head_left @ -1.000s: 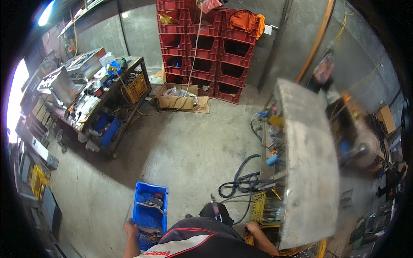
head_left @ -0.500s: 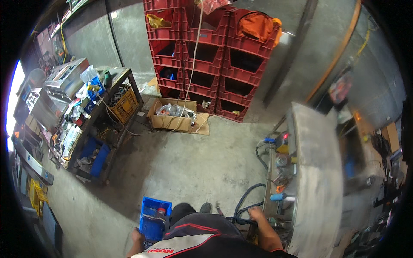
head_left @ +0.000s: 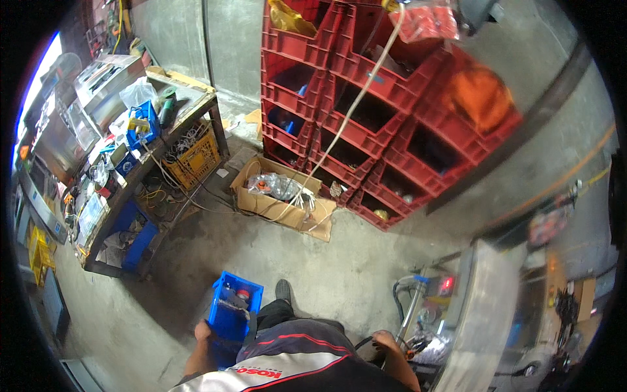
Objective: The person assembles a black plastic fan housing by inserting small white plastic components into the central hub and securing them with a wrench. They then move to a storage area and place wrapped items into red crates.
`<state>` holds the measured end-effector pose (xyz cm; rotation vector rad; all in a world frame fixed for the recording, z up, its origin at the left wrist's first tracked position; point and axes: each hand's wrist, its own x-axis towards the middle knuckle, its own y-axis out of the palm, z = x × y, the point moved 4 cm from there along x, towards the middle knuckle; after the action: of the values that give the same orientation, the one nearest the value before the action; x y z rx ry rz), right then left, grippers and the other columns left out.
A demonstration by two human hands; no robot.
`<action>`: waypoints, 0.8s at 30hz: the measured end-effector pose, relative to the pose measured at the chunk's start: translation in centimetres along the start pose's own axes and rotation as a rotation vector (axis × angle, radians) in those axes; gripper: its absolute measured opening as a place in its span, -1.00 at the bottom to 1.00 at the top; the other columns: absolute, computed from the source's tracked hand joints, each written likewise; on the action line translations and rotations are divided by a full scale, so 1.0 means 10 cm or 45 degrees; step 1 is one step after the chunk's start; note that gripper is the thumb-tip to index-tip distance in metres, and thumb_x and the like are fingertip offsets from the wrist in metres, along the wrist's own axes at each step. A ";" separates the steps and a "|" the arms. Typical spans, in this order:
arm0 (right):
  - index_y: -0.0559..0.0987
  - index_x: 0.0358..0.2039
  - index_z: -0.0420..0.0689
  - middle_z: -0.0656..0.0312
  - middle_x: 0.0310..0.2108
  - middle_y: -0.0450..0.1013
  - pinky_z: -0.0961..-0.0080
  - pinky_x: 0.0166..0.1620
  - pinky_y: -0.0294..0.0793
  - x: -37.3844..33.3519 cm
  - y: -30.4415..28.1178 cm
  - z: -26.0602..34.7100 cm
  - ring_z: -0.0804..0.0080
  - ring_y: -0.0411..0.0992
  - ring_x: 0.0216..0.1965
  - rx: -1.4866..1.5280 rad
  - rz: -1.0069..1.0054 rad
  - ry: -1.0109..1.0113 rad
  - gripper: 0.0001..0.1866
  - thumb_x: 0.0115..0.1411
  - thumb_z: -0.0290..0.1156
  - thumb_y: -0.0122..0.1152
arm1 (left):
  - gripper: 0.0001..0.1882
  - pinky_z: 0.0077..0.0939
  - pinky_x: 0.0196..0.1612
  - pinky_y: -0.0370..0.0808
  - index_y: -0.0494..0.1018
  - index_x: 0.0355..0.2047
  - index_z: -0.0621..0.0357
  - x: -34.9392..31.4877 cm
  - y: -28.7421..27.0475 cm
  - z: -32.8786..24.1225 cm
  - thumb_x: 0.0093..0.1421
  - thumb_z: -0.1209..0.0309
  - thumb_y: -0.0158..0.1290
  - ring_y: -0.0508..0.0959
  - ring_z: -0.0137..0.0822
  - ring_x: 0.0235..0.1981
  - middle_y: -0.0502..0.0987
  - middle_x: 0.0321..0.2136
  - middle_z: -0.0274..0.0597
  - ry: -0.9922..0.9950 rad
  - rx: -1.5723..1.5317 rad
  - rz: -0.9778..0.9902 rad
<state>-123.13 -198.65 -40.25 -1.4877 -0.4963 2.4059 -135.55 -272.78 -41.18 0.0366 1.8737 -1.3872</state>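
Observation:
My left hand is closed on the left side of a blue plastic bin, which I carry beside my left leg. Inside the bin lie a small red-topped item and some greyish material that I cannot make out. My right hand hangs low at my right side with its fingers loosely bent, and no object shows in it. Close by it runs a dark cable or hose, next to the bench on the right. One shoe shows ahead of me on the concrete floor.
Stacked red crates stand ahead, with an orange bag on top. A cardboard box of clear-wrapped parts sits before them. A cluttered workbench is at left; a pale-topped bench is close at right. A cord hangs down.
The red crates and cardboard box look larger and nearer, and have shifted right. A shoe has come forward. My right hand is apart from the looped dark hose it was beside; my left keeps the bin.

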 end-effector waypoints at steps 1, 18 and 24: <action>0.58 -0.23 -0.19 0.16 -0.36 0.56 0.28 -0.40 0.53 -0.11 0.10 0.16 0.25 0.54 -0.35 0.031 0.030 0.054 -0.63 0.21 -0.11 0.26 | -0.74 -0.04 -0.05 0.54 0.47 -0.15 0.15 0.19 -0.20 -0.14 0.13 0.39 0.04 0.61 0.14 -0.12 0.62 -0.22 0.13 -0.014 -0.027 -0.020; 0.53 -0.22 -0.07 0.29 -0.46 0.47 0.45 -0.51 0.42 2.11 -0.55 3.33 0.42 0.45 -0.52 0.063 0.131 0.050 -0.80 0.25 -0.24 0.18 | -0.54 -0.05 -0.06 0.53 0.42 -0.11 0.14 1.63 -1.78 -2.34 -0.06 0.55 0.29 0.60 0.13 -0.13 0.62 -0.24 0.10 -0.208 -0.236 -0.272; 0.55 -0.20 -0.13 0.32 -0.44 0.48 0.47 -0.50 0.41 2.76 -0.76 5.22 0.50 0.44 -0.49 -0.475 0.136 -0.206 -0.79 0.26 -0.28 0.15 | -0.59 -0.04 -0.09 0.52 0.42 -0.16 0.16 1.91 -2.22 -2.81 -0.05 0.54 0.29 0.61 0.15 -0.17 0.62 -0.28 0.08 -0.187 -0.380 -0.358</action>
<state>-181.67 -188.37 -37.66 -1.4945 -0.9701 2.6389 -174.69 -266.52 -32.39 -0.4812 1.9950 -1.2365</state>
